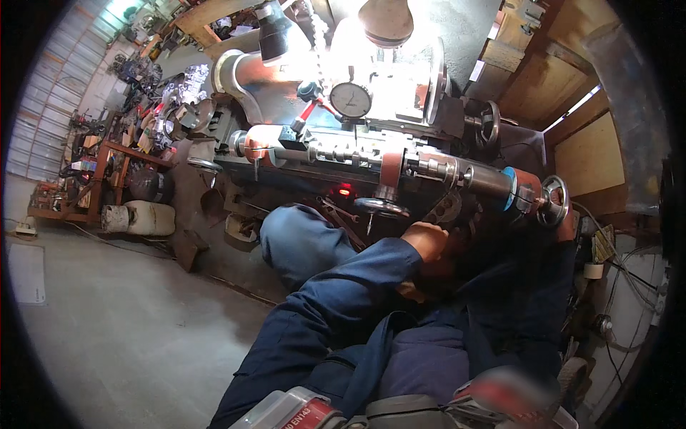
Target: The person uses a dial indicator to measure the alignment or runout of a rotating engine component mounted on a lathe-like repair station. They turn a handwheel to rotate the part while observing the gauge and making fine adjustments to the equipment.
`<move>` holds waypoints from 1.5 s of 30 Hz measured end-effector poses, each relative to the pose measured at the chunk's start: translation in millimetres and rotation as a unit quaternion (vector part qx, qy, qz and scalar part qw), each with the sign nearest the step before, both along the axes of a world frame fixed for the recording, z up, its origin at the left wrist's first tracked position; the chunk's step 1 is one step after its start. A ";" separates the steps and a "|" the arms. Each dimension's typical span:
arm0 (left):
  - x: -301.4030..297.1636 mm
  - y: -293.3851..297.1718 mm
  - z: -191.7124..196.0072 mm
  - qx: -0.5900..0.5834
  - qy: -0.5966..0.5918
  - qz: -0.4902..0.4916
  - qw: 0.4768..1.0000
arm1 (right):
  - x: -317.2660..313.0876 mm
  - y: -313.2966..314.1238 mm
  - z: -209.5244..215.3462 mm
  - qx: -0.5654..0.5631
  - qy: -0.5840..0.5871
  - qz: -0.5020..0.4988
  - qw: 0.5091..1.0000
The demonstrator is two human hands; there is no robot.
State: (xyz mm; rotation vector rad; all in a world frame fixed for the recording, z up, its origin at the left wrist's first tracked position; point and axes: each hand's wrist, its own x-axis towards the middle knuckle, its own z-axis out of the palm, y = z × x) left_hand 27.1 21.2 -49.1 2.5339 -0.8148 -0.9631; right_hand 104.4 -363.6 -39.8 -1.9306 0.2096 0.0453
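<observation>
Noted curled, shadowed hands (pixel 426 241) with indiscernible hold, right of central handwheel (pixel 382 207), near perforated metal plate (pixel 444 209), likely stiff, rim-graspable.

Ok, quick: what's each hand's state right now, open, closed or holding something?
Left hand: by the metal part; grip cannot be told.
Right hand: mostly in shadow; cannot be told.

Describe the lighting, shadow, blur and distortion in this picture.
In the head view, glare washes out the machine behind the dial gauge; in the head view, deep shadow obscures the area beside the left hand; also in the head view, a red patch at the bottom is blurred, and the fisheye picture has curved black borders.
</observation>
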 end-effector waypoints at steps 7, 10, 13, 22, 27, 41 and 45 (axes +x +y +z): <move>1.5 0.8 8.0 0.000 0.011 -0.007 1.000 | -7.5 11.9 15.3 0.013 0.042 0.009 0.999; 3.9 0.1 9.2 0.002 0.016 -0.008 1.000 | -2.8 -3.0 4.0 -0.033 -0.044 0.040 0.998; 3.7 5.6 12.9 -0.009 0.008 -0.002 1.000 | -7.1 -23.3 25.8 -0.240 -0.197 -0.027 0.950; 4.6 0.9 28.4 -0.018 -0.013 -0.013 1.000 | -7.9 189.0 187.1 -0.178 -0.308 0.083 0.931; 11.8 -2.0 23.9 -0.040 0.019 -0.003 0.999 | 39.6 276.1 154.4 -0.086 -0.238 0.324 0.911; 11.7 5.4 36.9 -0.032 -0.023 -0.001 0.999 | 60.3 307.8 110.0 -0.066 -0.087 0.383 0.917; 13.6 6.2 43.4 0.014 -0.006 -0.038 0.999 | 61.9 306.8 108.2 -0.080 -0.094 0.395 0.910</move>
